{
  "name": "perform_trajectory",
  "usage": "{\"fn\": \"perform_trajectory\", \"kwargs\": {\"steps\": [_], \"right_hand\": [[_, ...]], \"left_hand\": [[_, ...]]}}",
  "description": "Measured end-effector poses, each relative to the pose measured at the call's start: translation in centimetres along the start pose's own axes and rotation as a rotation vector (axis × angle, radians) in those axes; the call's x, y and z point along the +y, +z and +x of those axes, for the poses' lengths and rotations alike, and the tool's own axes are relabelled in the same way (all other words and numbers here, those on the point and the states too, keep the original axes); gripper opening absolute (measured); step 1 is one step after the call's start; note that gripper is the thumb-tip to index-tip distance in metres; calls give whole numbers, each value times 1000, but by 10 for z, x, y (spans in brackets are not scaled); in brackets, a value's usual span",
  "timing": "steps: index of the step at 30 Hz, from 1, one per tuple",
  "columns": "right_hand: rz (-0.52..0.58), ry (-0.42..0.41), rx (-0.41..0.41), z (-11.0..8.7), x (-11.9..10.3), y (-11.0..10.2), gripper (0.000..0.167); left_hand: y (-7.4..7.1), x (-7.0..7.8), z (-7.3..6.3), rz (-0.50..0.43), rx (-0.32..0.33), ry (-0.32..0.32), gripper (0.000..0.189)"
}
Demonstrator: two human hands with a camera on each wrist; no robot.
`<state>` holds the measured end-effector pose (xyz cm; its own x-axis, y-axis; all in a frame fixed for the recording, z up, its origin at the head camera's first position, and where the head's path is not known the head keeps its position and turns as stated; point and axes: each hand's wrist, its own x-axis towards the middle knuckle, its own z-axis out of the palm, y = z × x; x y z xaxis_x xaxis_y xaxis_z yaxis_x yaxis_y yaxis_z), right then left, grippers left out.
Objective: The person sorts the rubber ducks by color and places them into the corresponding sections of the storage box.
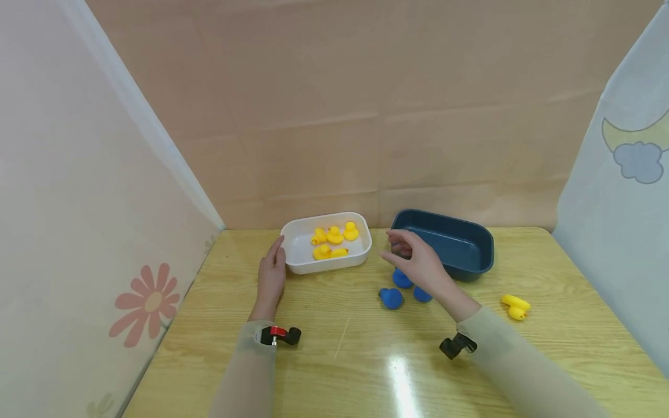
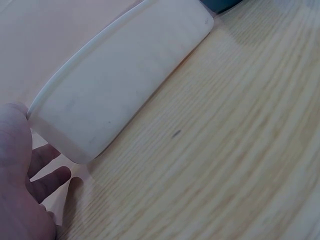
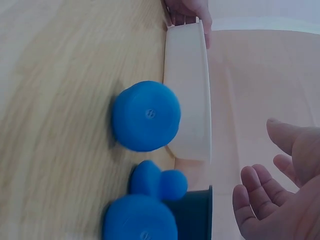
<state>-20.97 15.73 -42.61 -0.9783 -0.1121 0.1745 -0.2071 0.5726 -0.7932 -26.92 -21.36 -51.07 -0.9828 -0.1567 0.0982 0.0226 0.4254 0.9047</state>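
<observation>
My left hand (image 1: pixel 272 273) rests against the left end of a white plastic tray (image 1: pixel 300 268), its fingers along the end wall and not curled round it. Several yellow rubber ducks (image 1: pixel 335 235) lie in that tray. Above the near left part of a dark blue tray (image 1: pixel 470 247) hovers my right hand (image 1: pixel 418 261), thumb and fingers spread apart with nothing between them. Below it, three blue rubber ducks (image 1: pixel 391 298) are on the table; the right wrist view shows the round base of one blue duck (image 3: pixel 147 116) close up.
A yellow duck (image 1: pixel 515 307) lies tipped over on the wooden table (image 1: pixel 324 360), to the right of my right forearm. Behind both trays hangs a beige cloth (image 1: pixel 313 145). White patterned cloths (image 1: pixel 78 203) close off the sides.
</observation>
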Motion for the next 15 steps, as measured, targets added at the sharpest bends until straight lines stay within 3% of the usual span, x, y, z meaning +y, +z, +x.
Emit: {"fn": "perform_trajectory", "kwargs": {"steps": [15], "right_hand": [[-23, -9, 11, -41, 24, -26, 59]], "left_hand": [[1, -6, 4, 6, 20, 50, 49]]}}
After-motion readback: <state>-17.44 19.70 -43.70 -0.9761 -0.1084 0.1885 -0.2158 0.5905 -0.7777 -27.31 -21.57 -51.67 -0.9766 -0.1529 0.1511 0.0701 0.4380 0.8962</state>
